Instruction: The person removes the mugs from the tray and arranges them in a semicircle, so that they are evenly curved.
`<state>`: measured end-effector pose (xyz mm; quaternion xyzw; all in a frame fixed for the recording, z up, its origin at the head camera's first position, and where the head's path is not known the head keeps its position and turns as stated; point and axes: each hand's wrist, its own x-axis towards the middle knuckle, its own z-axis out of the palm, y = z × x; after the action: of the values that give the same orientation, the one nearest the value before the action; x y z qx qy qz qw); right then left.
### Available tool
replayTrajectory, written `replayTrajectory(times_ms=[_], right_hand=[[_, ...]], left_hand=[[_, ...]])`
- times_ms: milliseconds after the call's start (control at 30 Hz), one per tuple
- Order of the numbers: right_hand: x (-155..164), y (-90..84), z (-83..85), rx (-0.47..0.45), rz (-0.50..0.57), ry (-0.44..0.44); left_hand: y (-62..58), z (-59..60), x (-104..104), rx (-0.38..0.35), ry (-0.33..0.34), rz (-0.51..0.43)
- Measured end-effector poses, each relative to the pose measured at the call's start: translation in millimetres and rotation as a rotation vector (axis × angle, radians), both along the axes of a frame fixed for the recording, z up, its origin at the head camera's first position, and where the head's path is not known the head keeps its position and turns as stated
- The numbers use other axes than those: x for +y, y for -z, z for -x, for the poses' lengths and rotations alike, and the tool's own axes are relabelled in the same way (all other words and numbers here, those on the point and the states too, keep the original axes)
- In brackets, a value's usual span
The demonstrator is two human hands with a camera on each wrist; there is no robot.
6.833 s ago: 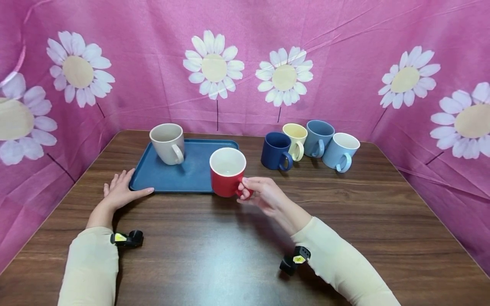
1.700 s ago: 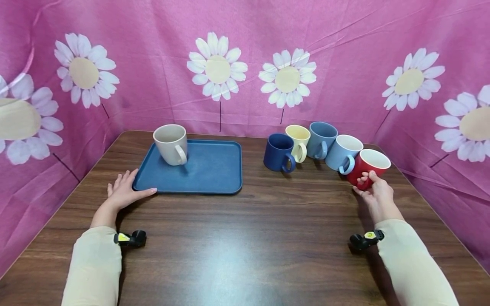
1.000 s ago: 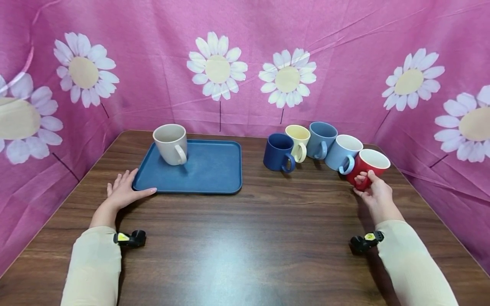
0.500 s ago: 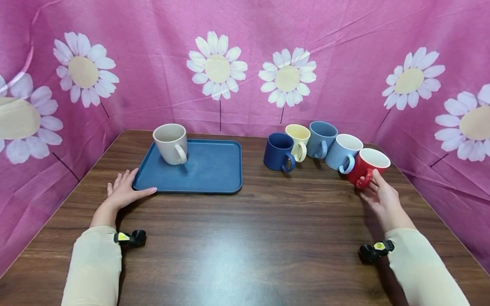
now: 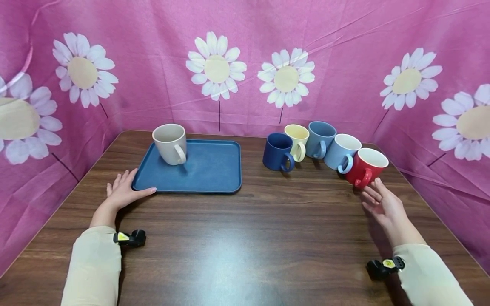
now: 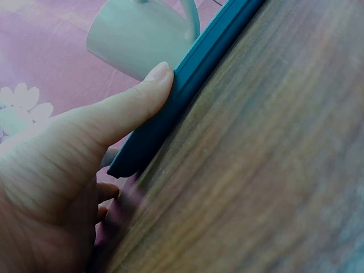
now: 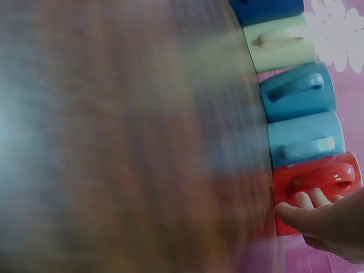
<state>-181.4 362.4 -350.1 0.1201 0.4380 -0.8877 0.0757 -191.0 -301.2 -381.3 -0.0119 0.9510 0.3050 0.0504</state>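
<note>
Head view: the right hand is seen just beside the red mug, with fingers relaxed and spread and nothing gripped; the fingertips are near the mug's handle, and whether they touch it cannot be told. The red mug is stood upright on the wooden table at the right end of a row, next to the light blue mug, the mid-blue mug, the cream mug and the navy mug. The left hand is laid flat on the table with fingers straight, and in the left wrist view its thumb is pressed against the edge of the blue tray. A beige mug is stood at the far left corner of the tray. Pink flowered cloth is hung behind the table.
</note>
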Motion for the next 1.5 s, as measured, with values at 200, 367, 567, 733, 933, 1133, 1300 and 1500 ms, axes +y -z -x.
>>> replayTrajectory(times_ms=[200,367,567,733,933,1133,1300,1500], right_hand=[[-9,2.2,-9.8,-0.005,0.014,-0.002],[-17,1.5,-15.6,0.046,0.051,-0.065],[-34,-3.0,-15.5,0.101,0.045,-0.127],[-55,-9.9,-10.2,0.116,0.030,-0.164],[-81,-16.7,-5.8,0.137,-0.041,-0.214],[-109,-20.3,2.9,0.165,-0.145,-0.253],[-131,-20.9,11.0,0.175,-0.217,-0.274],[-156,-20.4,20.1,0.169,-0.251,-0.287]], left_hand=[[1.3,0.9,-1,0.006,0.000,-0.009],[-0.7,-0.6,0,-0.002,-0.001,0.001],[0.1,0.1,0,-0.004,-0.002,0.004],[0.2,-0.3,0,-0.003,-0.005,0.008],[-0.2,-0.4,1,0.002,-0.004,0.009],[0.5,-0.5,1,0.016,-0.007,0.014],[1.2,-0.6,1,0.010,-0.007,0.017],[-0.7,-0.4,2,0.006,-0.008,0.014]])
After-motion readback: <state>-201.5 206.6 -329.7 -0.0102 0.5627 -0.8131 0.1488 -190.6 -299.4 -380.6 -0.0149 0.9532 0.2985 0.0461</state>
